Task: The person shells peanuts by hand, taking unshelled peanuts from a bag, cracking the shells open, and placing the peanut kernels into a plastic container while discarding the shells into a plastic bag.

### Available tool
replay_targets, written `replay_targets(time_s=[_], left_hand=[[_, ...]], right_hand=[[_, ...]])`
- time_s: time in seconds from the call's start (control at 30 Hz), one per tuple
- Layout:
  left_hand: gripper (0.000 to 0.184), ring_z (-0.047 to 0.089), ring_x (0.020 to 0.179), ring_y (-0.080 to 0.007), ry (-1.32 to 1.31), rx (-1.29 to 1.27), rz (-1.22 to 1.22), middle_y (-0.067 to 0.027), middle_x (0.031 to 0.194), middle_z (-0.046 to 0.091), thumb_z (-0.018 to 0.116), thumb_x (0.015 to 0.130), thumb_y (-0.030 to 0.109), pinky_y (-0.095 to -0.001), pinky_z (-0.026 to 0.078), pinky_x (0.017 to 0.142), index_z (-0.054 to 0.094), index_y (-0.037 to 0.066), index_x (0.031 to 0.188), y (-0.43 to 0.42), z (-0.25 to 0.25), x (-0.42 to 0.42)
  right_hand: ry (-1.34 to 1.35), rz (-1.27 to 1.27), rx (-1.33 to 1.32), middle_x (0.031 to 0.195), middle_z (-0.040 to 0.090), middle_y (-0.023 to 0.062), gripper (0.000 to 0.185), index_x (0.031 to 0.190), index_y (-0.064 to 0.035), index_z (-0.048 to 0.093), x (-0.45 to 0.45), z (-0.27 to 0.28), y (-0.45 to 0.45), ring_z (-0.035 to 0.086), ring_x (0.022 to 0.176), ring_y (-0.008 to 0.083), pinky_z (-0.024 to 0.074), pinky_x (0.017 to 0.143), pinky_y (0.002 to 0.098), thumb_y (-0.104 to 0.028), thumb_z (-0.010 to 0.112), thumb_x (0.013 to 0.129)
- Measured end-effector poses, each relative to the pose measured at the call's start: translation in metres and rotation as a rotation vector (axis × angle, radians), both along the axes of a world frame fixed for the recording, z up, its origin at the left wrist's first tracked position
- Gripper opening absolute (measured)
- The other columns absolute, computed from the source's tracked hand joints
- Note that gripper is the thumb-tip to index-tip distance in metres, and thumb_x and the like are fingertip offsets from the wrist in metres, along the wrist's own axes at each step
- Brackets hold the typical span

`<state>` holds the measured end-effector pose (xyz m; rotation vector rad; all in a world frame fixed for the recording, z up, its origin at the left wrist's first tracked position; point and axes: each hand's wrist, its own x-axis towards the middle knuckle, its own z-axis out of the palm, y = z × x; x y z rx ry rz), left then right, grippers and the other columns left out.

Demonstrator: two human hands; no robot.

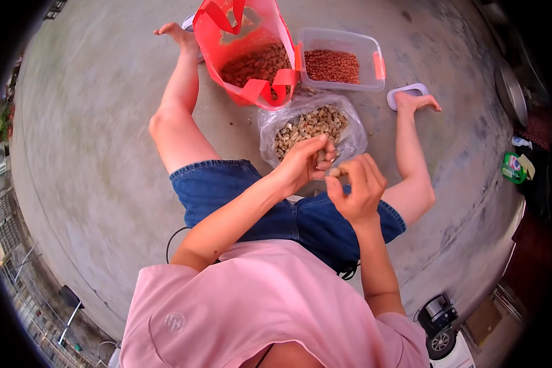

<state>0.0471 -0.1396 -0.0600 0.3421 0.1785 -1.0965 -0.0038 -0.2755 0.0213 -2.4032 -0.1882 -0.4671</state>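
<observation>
My left hand (305, 161) is curled around a few unshelled peanuts (321, 157), partly hidden by its fingers. Close beside it, my right hand (360, 186) pinches a peanut (335, 172) between thumb and fingers. Both hands are above the near edge of a clear plastic bag (357, 130) that holds broken peanut shells (311, 127). Behind the bag, a red tote bag (212, 63) stands open with unshelled peanuts (257, 64) inside. A clear plastic box (367, 46) with orange latches contains shelled red peanut kernels (332, 66).
My bare legs are spread on either side of the containers, with pale slippers (418, 90) at the feet. On the concrete floor (92, 122), a metal basin (511, 95) and a green container (513, 168) are at the right. A black wheeled object (438, 325) is at lower right.
</observation>
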Motion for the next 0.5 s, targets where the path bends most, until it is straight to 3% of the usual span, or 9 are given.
replay_targets(time_s=[0.03, 0.07, 0.1, 0.2, 0.23, 0.3, 0.4, 0.5], left_hand=[[0.039, 0.048, 0.073, -0.0153, 0.042, 0.131, 0.028, -0.005, 0.088, 0.054, 0.033, 0.095, 0.036, -0.03, 0.041, 0.066, 0.052, 0.002, 0.097, -0.01, 0.02, -0.001], [0.043, 0.05, 0.078, -0.0161, 0.081, 0.258, 0.056, -0.0073, 0.095, 0.056, 0.032, 0.095, 0.038, -0.0308, 0.043, 0.07, 0.051, 0.001, 0.106, -0.016, 0.031, -0.002], [0.051, 0.05, 0.095, -0.0191, 0.096, 0.153, 0.023, -0.0134, 0.117, 0.05, 0.027, 0.096, 0.039, -0.0337, 0.043, 0.082, 0.043, -0.002, 0.122, -0.014, 0.029, 0.0], [0.053, 0.047, 0.109, -0.0237, 0.082, 0.085, 0.065, -0.0158, 0.125, 0.045, 0.024, 0.096, 0.04, -0.0351, 0.041, 0.09, 0.041, -0.003, 0.122, -0.011, 0.028, -0.001], [0.057, 0.041, 0.121, -0.0276, 0.098, 0.045, 0.082, -0.0179, 0.132, 0.039, 0.023, 0.096, 0.041, -0.0366, 0.036, 0.098, 0.037, -0.006, 0.125, -0.012, 0.028, 0.0], [0.059, 0.035, 0.126, -0.0289, 0.106, -0.051, 0.122, -0.0188, 0.135, 0.035, 0.023, 0.096, 0.042, -0.0372, 0.034, 0.101, 0.033, -0.006, 0.129, -0.01, 0.025, 0.003], [0.063, 0.031, 0.129, -0.0293, 0.066, -0.075, 0.153, -0.0193, 0.139, 0.029, 0.023, 0.095, 0.043, -0.036, 0.031, 0.104, 0.027, -0.006, 0.133, -0.002, 0.019, 0.004], [0.062, 0.031, 0.128, -0.0282, 0.032, -0.073, 0.147, -0.0182, 0.141, 0.028, 0.024, 0.095, 0.043, -0.0355, 0.031, 0.103, 0.026, -0.005, 0.134, 0.002, 0.018, 0.005]], right_hand=[[-0.04, 0.016, -0.188, 0.064, 0.051, 0.0041, 0.019, 0.071, -0.0062, 0.054, 0.001, -0.001, 0.002, 0.05, 0.054, 0.0224, 0.0408, 0.048, 0.0313, -0.023, 0.063, 0.074], [-0.046, 0.004, -0.183, 0.066, 0.052, 0.0036, 0.018, 0.075, -0.0065, 0.056, -0.002, -0.002, 0.003, 0.051, 0.056, 0.022, 0.0422, 0.049, 0.0316, -0.022, 0.065, 0.072], [-0.06, -0.005, -0.182, 0.067, 0.053, 0.003, 0.018, 0.078, -0.0068, 0.057, -0.002, -0.006, 0.003, 0.052, 0.058, 0.0217, 0.0435, 0.05, 0.0318, -0.02, 0.066, 0.071], [-0.055, -0.04, -0.128, 0.069, 0.055, 0.0037, 0.021, 0.086, -0.0068, 0.061, -0.006, -0.007, 0.0, 0.053, 0.059, 0.0224, 0.0448, 0.052, 0.032, -0.018, 0.067, 0.07], [-0.055, -0.071, -0.103, 0.069, 0.055, 0.004, 0.021, 0.086, -0.0071, 0.061, -0.007, -0.01, -0.004, 0.053, 0.059, 0.0229, 0.0447, 0.052, 0.0325, -0.018, 0.067, 0.07], [-0.006, -0.167, -0.062, 0.072, 0.056, 0.0059, 0.019, 0.086, -0.0079, 0.061, -0.01, -0.007, -0.012, 0.053, 0.062, 0.0259, 0.0451, 0.054, 0.0354, -0.017, 0.066, 0.07], [0.143, -0.169, -0.212, 0.077, 0.056, 0.0067, 0.019, 0.087, -0.0079, 0.061, -0.008, -0.011, -0.023, 0.054, 0.069, 0.0275, 0.0455, 0.058, 0.0371, -0.015, 0.065, 0.07], [0.084, -0.053, -0.119, 0.08, 0.055, 0.0068, 0.024, 0.09, -0.0068, 0.06, 0.0, -0.014, -0.008, 0.055, 0.074, 0.0271, 0.046, 0.063, 0.0367, -0.011, 0.067, 0.068]])
